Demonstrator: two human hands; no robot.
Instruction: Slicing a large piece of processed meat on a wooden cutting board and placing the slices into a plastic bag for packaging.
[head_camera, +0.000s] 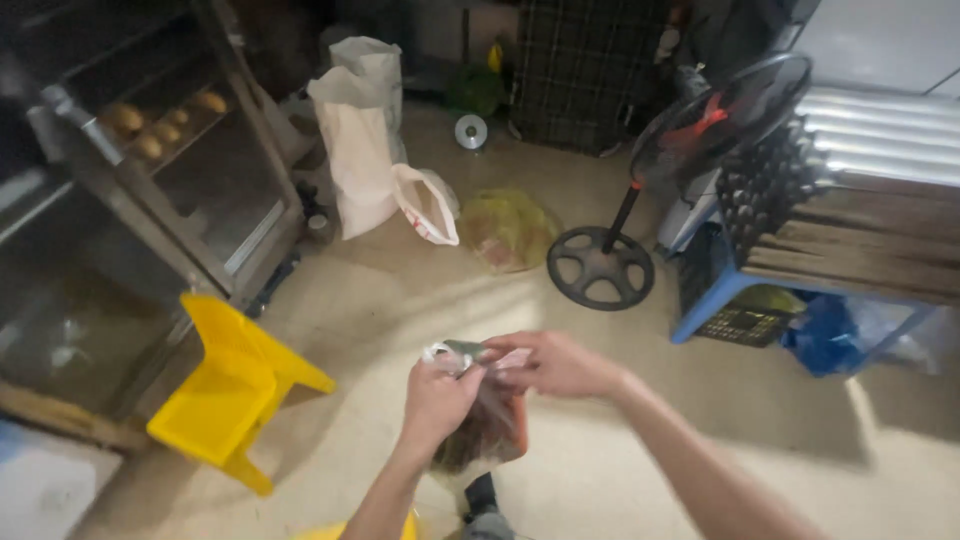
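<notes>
A clear plastic bag (488, 432) with something brown inside hangs in front of me, low in the middle of the view. My left hand (437, 398) grips the gathered neck of the bag from the left. My right hand (553, 362) pinches the twisted top end of the bag from the right. Both hands meet at the bag's neck, just above its bulging body. What the bag holds is blurred.
A yellow plastic stool (232, 385) lies tipped on the floor at left, beside a glass-fronted oven rack (170, 150) with buns. White sacks (365, 140) stand behind. A standing fan (640, 190) and a blue-legged table (860, 230) are at right.
</notes>
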